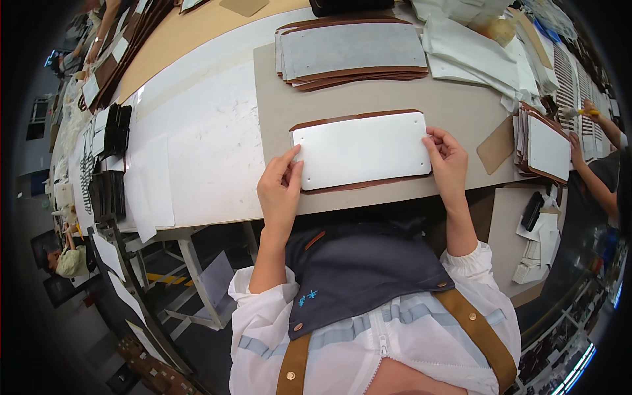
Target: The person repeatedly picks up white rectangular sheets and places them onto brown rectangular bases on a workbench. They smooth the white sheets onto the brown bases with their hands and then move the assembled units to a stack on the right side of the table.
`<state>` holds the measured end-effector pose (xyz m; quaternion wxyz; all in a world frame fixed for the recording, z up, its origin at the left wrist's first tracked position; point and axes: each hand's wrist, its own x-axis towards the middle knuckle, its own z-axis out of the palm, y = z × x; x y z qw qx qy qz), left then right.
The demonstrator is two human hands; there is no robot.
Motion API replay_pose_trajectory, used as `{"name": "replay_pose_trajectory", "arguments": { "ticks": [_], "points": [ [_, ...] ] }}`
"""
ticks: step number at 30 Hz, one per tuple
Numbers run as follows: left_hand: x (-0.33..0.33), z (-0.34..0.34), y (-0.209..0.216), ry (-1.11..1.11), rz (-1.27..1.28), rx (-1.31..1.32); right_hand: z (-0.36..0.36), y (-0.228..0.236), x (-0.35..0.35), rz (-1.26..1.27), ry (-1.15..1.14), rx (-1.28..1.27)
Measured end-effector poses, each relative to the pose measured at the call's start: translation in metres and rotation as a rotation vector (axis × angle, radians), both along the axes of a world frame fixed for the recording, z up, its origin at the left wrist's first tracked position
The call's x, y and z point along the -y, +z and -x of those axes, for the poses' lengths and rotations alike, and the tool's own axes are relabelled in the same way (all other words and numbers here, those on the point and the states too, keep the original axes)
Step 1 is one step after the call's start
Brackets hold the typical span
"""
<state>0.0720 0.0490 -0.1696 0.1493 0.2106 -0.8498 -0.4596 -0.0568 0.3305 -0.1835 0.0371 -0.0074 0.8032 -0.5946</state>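
Note:
A white rectangular panel (362,151) with small holes near its corners lies on a brown leather-like piece (355,185), whose edges show along the panel's long sides. My left hand (281,184) pinches the left end between thumb and fingers. At the opposite end, my right hand (449,158) grips the edge, its thumb on the near side of the fingers. Both rest at the front of a grey-beige work mat (283,125). Farther back sits a stack of similar brown pieces topped with a pale grey panel (355,49).
White sheets and pouches (471,59) are heaped at the back right. Another panel stack (545,145) stands at the right, near a co-worker's arm (596,187). Black stacked pieces (108,194) line the table's left side. A small beige card (495,146) lies right of my hand.

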Motion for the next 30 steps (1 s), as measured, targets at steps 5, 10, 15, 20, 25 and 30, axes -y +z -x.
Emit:
{"name": "replay_pose_trajectory", "arguments": {
  "ticks": [5,10,15,20,25,30],
  "points": [
    [-0.0003,-0.0005,-0.0057,0.008,0.031,-0.004,0.0,-0.0004,0.0028,-0.035,-0.011,-0.027],
    [-0.0011,0.0012,-0.0041,0.017,0.05,-0.002,0.0007,-0.0009,0.0023,-0.068,-0.015,-0.032],
    [-0.0012,0.0008,-0.0048,0.02,0.077,0.004,0.0007,-0.0008,0.003,-0.096,-0.019,-0.029],
    [-0.0023,0.002,-0.0021,0.015,0.072,0.005,0.001,-0.0039,0.0018,-0.098,-0.011,-0.056],
    [-0.0027,0.0019,-0.0009,0.016,0.033,0.026,0.0015,-0.0027,0.0024,-0.098,-0.009,-0.04],
    [-0.0003,0.001,-0.0042,0.007,0.083,0.011,0.0015,-0.0037,0.0027,-0.103,-0.014,-0.049]
  ]
}}
